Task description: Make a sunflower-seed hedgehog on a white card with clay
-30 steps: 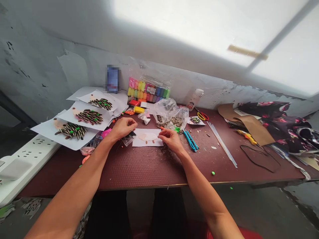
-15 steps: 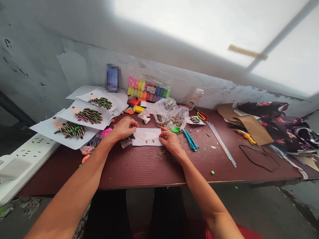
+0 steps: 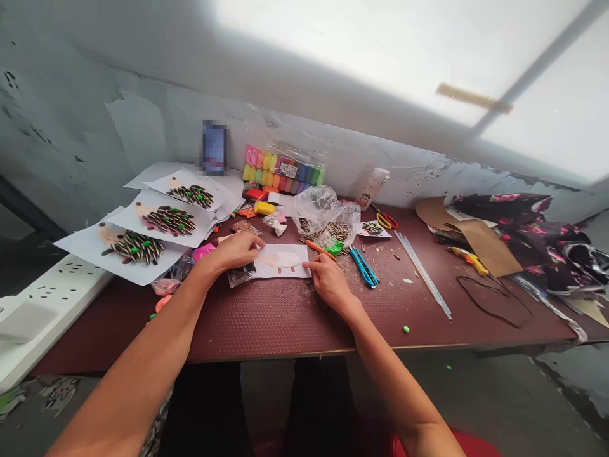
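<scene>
A white paper card [image 3: 285, 275] lies on the dark red table in front of me, with a flat pale pinkish clay shape on it that has small brown feet. My left hand [image 3: 238, 251] is closed at the card's left edge, its fingertips near the upper left corner. Below those fingers lies a small clear bag [image 3: 242, 275] with dark contents. My right hand [image 3: 329, 277] has its fingers closed at the card's right edge, thumb mostly hidden. Just above it lies an orange pen-like tool [image 3: 320, 250], beside a plastic bag of striped seeds [image 3: 328, 228].
Papers with finished seed hedgehogs [image 3: 169, 219] overlap at left, near a white power strip [image 3: 52, 298]. Behind are coloured clay packs [image 3: 284, 170] and a bottle [image 3: 374, 188]. Rightward lie a blue cutter [image 3: 364, 268], scissors [image 3: 387, 220], glue sticks [image 3: 422, 274] and a glue gun [image 3: 471, 260].
My right hand has slid slightly down along the card's right edge, so more of the orange tool shows. My left hand has shifted slightly down and left.
</scene>
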`<state>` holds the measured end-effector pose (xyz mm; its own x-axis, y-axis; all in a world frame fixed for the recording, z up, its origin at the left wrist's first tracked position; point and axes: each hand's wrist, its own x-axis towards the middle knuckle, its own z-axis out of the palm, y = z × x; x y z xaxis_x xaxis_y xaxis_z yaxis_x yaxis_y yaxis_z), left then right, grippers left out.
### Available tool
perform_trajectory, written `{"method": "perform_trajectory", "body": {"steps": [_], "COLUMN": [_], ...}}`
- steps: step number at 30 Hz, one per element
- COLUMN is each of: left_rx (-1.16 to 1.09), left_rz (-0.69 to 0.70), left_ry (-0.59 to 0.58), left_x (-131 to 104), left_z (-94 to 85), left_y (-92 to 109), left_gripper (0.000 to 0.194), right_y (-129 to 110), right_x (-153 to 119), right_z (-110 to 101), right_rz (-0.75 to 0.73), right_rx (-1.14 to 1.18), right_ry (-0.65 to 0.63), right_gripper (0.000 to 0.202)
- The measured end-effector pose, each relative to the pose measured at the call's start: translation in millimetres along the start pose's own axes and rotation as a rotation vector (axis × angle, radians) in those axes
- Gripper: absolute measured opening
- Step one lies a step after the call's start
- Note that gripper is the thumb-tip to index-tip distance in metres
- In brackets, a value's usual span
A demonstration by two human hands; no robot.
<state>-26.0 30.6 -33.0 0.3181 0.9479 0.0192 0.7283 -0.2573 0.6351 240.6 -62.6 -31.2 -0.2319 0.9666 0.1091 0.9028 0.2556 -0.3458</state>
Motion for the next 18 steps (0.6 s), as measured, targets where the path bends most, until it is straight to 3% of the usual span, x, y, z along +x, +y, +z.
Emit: {"method": "perform_trajectory", "body": {"steps": [8, 12, 18], "left_rx": [0.184, 0.318, 0.342], "left_rz": [-0.033, -0.039, -0.035], "left_ry": [-0.080, -0.156, -0.228], "left_x": [-5, -10, -12], "left_z": [-4.6, -10.7, -15.9], "left_y": [12, 25, 29], "left_gripper": [0.045, 0.052, 0.055], "right_y": [-18, -16, -9], "right_x": [-13, -11, -3], "right_z": [-8, -9, -11], "right_rz": [-0.030, 0.017, 0.087], "right_rx": [-0.202, -0.134, -0.045], "right_ry": [-0.018, 0.021, 0.081], "right_gripper": [0.037, 0.036, 0.025]}}
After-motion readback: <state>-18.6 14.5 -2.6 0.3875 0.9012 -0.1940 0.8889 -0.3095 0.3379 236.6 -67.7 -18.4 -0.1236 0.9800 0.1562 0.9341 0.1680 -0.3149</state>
